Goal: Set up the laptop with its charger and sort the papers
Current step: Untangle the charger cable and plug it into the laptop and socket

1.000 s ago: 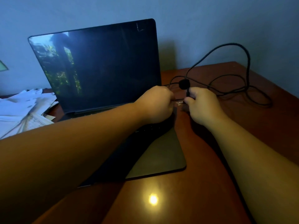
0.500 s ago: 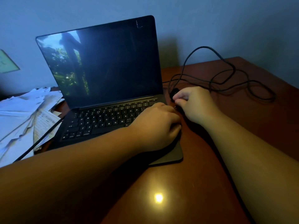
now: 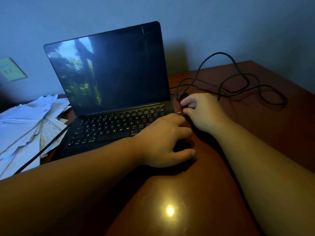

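At the far left we see a pale wall plate (image 3: 12, 69) on the blue wall. Below it a loose heap of papers (image 3: 25, 123) spreads over the left end of the desk (image 3: 255, 142), its right edge reaching just beside the laptop's left side, with a thin dark strip lying across its near part.

The laptop (image 3: 112, 79) stands open in the middle of the desk, screen dark and showing only reflections, keyboard facing us. Our left hand (image 3: 165, 140) rests on the laptop's near right corner, fingers curled down over the edge and thumb lying along the desk; it covers that corner, so we cannot tell whether it grips the edge or merely lies there.

Just right of the laptop's right side, our right hand (image 3: 202, 111) pinches the charger plug (image 3: 179, 112) between thumb and fingertips, the other fingers curled in. The small metal tip points left toward the laptop's edge and sits close beside it, with a sliver of gap showing. A dark lump on the cable (image 3: 184, 95) shows just above that hand.

The charger cable (image 3: 238, 82) trails from there in loose loops over the far right part of the desk, one loop rising against the wall. Near us, a bright spot of light (image 3: 170, 210) reflects off the polished wood between our forearms.
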`<state>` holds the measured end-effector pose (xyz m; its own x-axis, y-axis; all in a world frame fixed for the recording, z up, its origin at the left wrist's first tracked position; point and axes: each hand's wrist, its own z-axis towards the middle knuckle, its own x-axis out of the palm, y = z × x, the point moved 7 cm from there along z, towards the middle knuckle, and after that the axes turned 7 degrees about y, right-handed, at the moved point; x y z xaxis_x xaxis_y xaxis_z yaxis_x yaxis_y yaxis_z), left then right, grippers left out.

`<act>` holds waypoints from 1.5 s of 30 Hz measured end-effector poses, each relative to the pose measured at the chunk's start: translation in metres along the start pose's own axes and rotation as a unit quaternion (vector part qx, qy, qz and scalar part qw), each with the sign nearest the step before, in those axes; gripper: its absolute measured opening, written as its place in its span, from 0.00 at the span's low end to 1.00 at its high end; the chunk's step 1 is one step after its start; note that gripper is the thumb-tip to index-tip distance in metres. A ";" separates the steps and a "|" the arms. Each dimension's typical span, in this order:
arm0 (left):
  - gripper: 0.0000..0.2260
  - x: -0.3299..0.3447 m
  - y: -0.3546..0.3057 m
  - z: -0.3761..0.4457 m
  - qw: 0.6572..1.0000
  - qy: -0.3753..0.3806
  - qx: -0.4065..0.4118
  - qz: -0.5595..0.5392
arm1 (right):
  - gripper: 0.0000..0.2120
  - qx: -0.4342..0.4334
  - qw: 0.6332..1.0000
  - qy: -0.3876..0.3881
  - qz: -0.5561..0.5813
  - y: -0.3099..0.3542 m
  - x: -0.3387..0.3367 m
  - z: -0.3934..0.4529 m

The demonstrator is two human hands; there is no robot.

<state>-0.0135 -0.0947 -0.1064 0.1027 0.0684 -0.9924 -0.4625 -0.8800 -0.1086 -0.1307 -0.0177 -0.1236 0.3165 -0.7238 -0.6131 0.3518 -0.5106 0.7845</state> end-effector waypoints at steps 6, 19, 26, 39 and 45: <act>0.15 -0.007 -0.010 -0.001 0.999 -0.026 0.040 -0.014 | 0.09 0.003 0.995 -0.020 0.098 0.003 -0.005 -0.006; 0.08 -0.089 -0.022 -0.046 0.982 -0.120 0.104 -0.106 | 0.10 -0.015 0.883 -0.053 0.465 0.066 -0.008 -0.039; 0.12 -0.142 -0.011 -0.086 0.963 -0.230 0.097 -0.104 | 0.11 -0.068 0.871 -0.078 0.480 0.120 -0.003 -0.050; 0.13 -0.157 0.009 -0.165 0.905 -0.265 -0.029 -0.332 | 0.11 -0.078 0.856 -0.178 0.479 0.170 0.012 -0.065; 0.21 -0.145 0.000 -0.197 0.929 -0.265 -0.013 -0.257 | 0.12 -0.084 0.849 -0.183 0.489 0.182 0.014 -0.064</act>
<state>0.1446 -0.1975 0.0493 -0.1473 0.6984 -0.7004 -0.4499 -0.6779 -0.5814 -0.0055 -0.0910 0.0051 0.2449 -0.8746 0.4185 0.2080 0.4690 0.8583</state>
